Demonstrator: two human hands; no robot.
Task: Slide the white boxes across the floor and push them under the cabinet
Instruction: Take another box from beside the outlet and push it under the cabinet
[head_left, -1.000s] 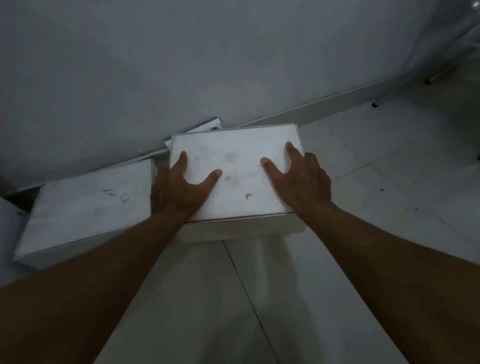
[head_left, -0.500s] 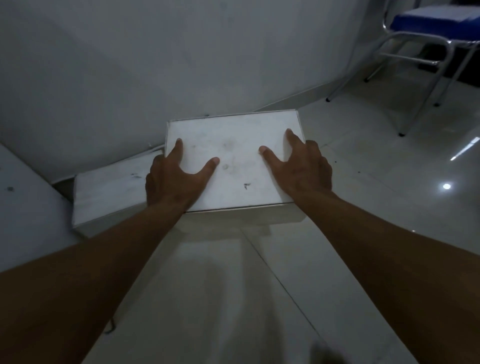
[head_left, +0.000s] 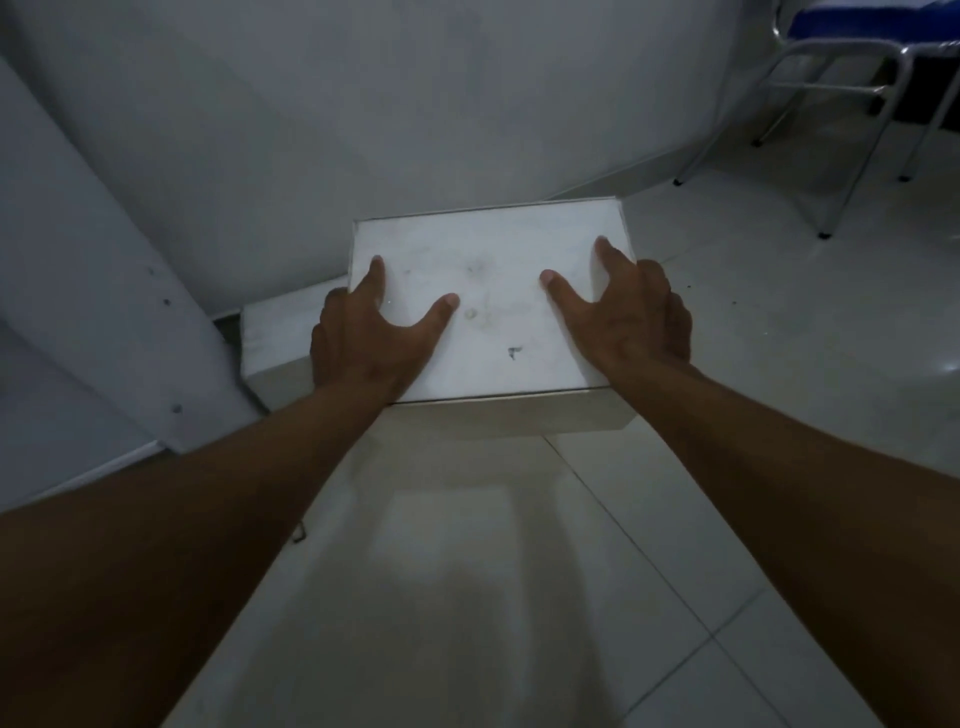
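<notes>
While both hands press flat on the box (head_left: 488, 291), fingers spread and gripping nothing, the risk lies in where the push goes. The left hand (head_left: 371, 338) sits at the near-left corner, the right hand (head_left: 631, 317) along the right edge with its outer fingers curled over the side. The box rests on the floor (head_left: 519, 571), its far edge at the cabinet (head_left: 311, 130) base. A second box (head_left: 275, 343) lies touching on the left, partly tucked under — an uneven shove could skew the first box against it and jam both. Downward pressure would add drag — or dent the lid.
</notes>
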